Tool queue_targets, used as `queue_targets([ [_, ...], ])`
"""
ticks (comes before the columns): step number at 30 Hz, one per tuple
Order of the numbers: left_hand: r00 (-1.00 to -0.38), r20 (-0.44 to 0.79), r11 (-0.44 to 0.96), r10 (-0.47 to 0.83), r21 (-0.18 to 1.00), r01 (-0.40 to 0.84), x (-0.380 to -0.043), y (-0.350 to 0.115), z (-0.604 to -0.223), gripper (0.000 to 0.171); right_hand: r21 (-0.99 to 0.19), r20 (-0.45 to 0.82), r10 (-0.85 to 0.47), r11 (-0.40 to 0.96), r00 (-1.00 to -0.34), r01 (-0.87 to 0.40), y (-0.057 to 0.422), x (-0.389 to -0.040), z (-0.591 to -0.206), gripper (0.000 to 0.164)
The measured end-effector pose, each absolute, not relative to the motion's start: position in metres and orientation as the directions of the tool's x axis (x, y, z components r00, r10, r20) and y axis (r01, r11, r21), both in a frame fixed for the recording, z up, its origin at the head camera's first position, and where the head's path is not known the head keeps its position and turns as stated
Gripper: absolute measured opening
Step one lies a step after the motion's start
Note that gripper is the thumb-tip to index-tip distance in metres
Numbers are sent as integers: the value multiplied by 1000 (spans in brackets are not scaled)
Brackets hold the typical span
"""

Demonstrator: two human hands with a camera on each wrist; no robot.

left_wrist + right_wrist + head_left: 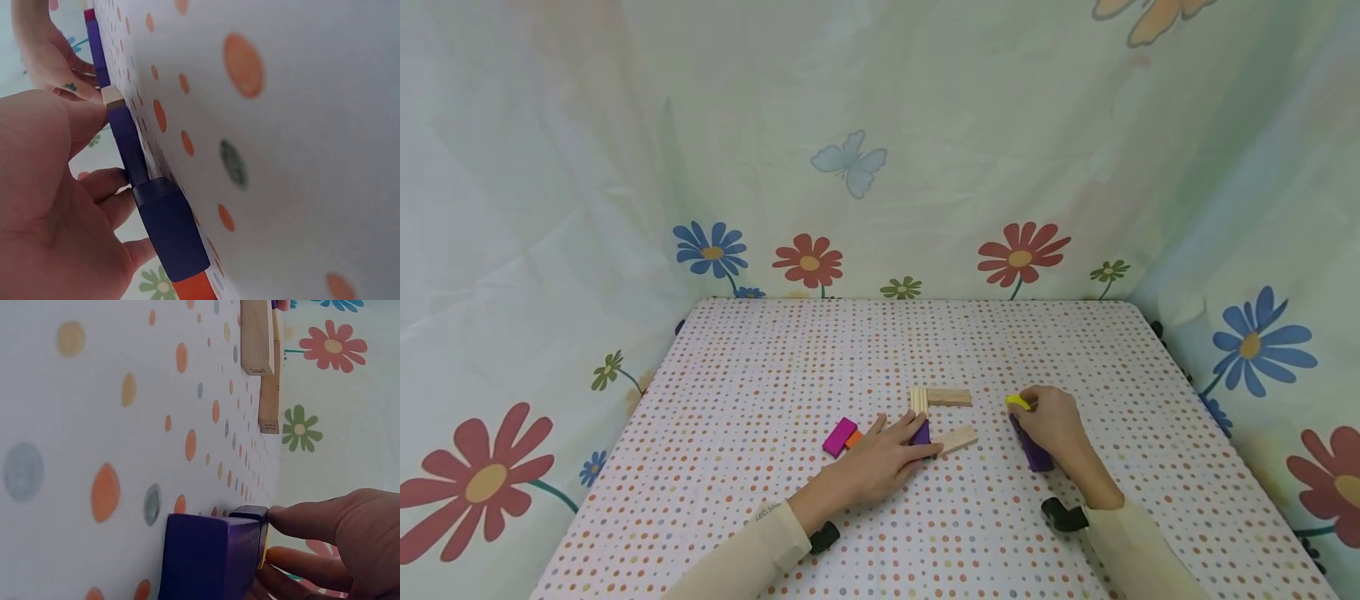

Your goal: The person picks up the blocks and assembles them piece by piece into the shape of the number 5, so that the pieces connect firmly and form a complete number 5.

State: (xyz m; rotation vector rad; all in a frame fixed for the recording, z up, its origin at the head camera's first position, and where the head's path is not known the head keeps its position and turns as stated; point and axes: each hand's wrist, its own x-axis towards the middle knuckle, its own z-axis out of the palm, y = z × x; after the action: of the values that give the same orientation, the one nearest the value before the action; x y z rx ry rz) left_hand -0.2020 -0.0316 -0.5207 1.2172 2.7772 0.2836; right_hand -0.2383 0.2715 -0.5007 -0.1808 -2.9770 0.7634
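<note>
A white tabletop [760, 358] patterned with small multicoloured dots carries the scene, and pale fabric drapes [970, 158] surround its far edge and both sides. Take the short purple block [920, 432] at the left hand as landmark. Well beyond it, the back drape shows a light-blue butterfly [850, 162], red and blue daisies and small green flowers; bigger red and blue blooms cover the drapes to its left and right.

The left hand [880, 462] lies over and beside the purple block, fingers spread fairly wide and mostly straight, touching it. Just beyond the block is a pale ridged wooden piece [919, 400]; beyond and right of it, a plain wooden block [949, 397]; near its right side, a slanted wooden block [958, 439]. To its left lie a magenta block [840, 437] and a partly covered orange block [853, 439].

Well right of the landmark, the right hand [1054, 425] pinches a yellow block [1017, 402], fingers narrow, beside a long purple shape [1036, 454]. Cream sleeves [741, 558] end at both wrists, nearer the wearer than the landmark.
</note>
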Motion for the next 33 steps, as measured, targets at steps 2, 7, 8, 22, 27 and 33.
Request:
queue_targets([
  [2,-676,-13,664,737,205,719,-202,-32,-521,46,-484,29,146,868,-989,114,270,-239,-502,38],
  [7,-679,-15,666,734,215,715,-202,-32,-521,46,-481,39,153,869,-987,116,268,-241,-504,37],
  [8,-679,-15,665,734,218,714,-202,-32,-521,46,-478,44,150,871,-988,111,268,-242,-504,37],
  [22,-679,-24,663,734,241,709,-205,-31,-522,46,-476,65,111,877,-992,67,264,-244,-501,37],
  [27,-687,-26,673,726,233,702,-205,-31,-522,46,-508,63,86,860,-994,42,265,-245,-500,38],
  [33,-689,-35,675,724,244,696,-204,-31,-520,46,-512,93,49,859,-994,-6,269,-244,-500,29],
])
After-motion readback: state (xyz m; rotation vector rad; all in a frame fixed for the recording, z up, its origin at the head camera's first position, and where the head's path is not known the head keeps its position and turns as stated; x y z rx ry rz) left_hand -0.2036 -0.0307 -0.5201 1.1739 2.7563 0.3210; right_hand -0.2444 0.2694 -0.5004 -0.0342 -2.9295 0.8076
